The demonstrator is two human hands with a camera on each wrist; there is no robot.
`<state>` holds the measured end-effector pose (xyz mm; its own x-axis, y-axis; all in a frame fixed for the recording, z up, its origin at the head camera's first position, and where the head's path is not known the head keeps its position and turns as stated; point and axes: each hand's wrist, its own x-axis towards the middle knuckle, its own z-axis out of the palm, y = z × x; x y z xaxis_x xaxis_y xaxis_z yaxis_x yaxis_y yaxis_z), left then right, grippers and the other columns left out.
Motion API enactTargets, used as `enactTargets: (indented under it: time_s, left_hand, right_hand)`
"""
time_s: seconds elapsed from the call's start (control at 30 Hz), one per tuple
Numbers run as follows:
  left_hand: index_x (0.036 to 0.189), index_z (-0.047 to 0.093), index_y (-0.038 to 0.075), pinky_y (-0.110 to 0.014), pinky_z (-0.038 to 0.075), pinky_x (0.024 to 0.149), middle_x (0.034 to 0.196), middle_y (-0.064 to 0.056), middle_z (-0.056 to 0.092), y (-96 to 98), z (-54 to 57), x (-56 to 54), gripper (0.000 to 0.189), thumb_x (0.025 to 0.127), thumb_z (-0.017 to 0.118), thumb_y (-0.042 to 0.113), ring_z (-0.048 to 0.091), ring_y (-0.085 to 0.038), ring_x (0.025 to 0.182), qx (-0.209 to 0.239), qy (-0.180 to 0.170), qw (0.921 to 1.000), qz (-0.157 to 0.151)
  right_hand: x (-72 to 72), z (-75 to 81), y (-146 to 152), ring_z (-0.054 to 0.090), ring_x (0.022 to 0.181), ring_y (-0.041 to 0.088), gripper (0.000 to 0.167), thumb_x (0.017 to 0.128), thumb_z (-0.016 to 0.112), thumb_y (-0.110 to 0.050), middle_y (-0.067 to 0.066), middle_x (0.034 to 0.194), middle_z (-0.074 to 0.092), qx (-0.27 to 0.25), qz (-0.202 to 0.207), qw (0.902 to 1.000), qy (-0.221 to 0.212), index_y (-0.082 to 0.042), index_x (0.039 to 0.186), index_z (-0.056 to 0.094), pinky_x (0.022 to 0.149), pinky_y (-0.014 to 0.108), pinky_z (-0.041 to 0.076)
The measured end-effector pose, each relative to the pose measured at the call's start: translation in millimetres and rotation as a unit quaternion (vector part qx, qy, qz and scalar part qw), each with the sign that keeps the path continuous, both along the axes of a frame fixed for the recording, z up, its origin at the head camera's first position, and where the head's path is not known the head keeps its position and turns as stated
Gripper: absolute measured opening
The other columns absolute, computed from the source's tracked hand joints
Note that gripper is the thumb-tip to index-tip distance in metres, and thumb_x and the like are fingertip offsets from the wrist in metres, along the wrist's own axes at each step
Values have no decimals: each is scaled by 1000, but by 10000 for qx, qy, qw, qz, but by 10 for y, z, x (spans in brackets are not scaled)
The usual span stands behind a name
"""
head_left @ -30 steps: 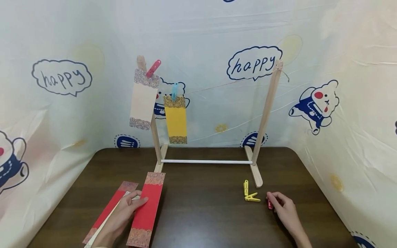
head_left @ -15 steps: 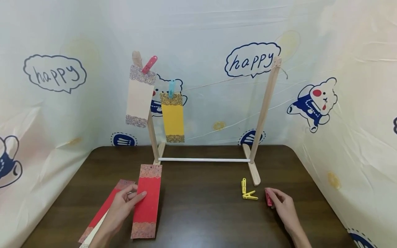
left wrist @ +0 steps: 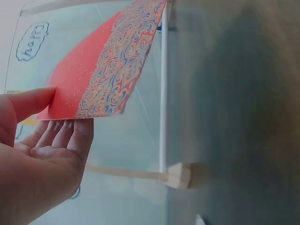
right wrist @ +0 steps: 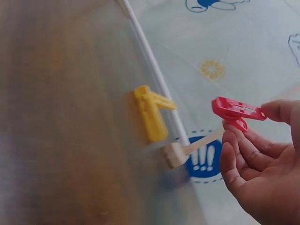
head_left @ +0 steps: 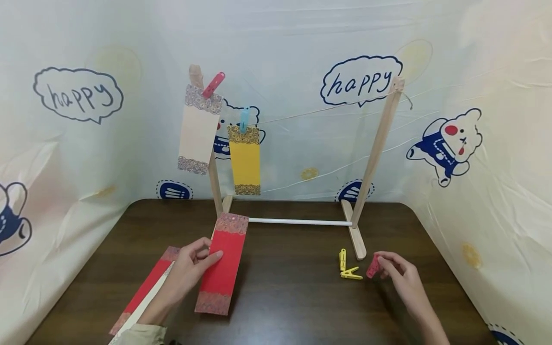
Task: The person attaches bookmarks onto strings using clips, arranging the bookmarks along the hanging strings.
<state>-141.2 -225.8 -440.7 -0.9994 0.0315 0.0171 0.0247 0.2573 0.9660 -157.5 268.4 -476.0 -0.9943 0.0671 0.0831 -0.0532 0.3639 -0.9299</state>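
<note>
My left hand (head_left: 189, 270) pinches a red card (head_left: 224, 258) with patterned end bands, thumb in front and fingers behind; the card is tilted above the table. In the left wrist view the red card (left wrist: 89, 70) fans away from the thumb. My right hand (head_left: 401, 278) pinches a red clothespin (head_left: 373, 266) between thumb and fingertips, and the right wrist view shows the clothespin (right wrist: 238, 110) from the side. Two yellow clothespins (head_left: 347, 268) lie on the table just left of that hand. Beneath my left forearm lie another red card (head_left: 146, 287) and a cream card (head_left: 148, 298), partly hidden.
A wooden stand with a right post (head_left: 377, 153) and a white crossbar (head_left: 297, 221) stands at the back of the table (head_left: 284, 287). On its string (head_left: 310, 112) hang a cream card (head_left: 198, 132) by a pink clothespin (head_left: 213, 85) and a yellow card (head_left: 245, 163) by a blue clothespin (head_left: 244, 120).
My left hand has carried the red card up and to the right, away from the cards on the table. My right hand has lifted the red clothespin off the table.
</note>
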Motion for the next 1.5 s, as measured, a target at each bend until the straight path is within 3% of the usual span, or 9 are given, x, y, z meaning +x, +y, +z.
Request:
enactTargets:
  time_s: [0.17,0.33,0.5,1.03,1.5]
  left_hand:
    - [105,59,3,-31,55,60,91,-13,72,52,122,-39,25,93,72,20,65,-21,66,-35,169,9997,-175]
    - [111,59,2,-30,58,69,104,-14,72,105,220,-68,29,93,72,21,71,-23,77,5,54,9998,-196]
    - [113,59,3,-30,59,73,107,-15,71,164,269,-139,29,93,71,20,73,-24,84,-7,79,9996,-259]
    - [112,59,3,-32,59,77,107,-14,71,356,450,-371,24,94,70,16,73,-23,86,-128,658,9947,-784]
    - [112,60,3,-37,59,80,110,-15,70,553,715,-593,23,95,69,16,72,-25,92,-248,1006,9906,-897]
  right_hand:
    - [-42,209,-45,64,82,20,34,101,60,-26,9,105,68,167,281,9990,294,1,120,64,73,28,55]
    - [-76,367,-114,67,86,15,31,100,62,-24,15,104,69,310,571,9966,500,1,119,63,72,26,56]
    - [-101,548,-203,67,93,16,31,99,64,-28,11,108,70,730,767,9925,603,-6,121,63,79,21,54]
    - [-220,1188,-502,63,92,11,26,98,65,-18,-2,102,70,1426,1305,9656,1740,-9,122,63,77,20,53]
    - [-244,1663,-792,61,90,14,28,96,68,-13,-5,99,68,1555,1637,9444,2392,-12,123,63,73,20,52]
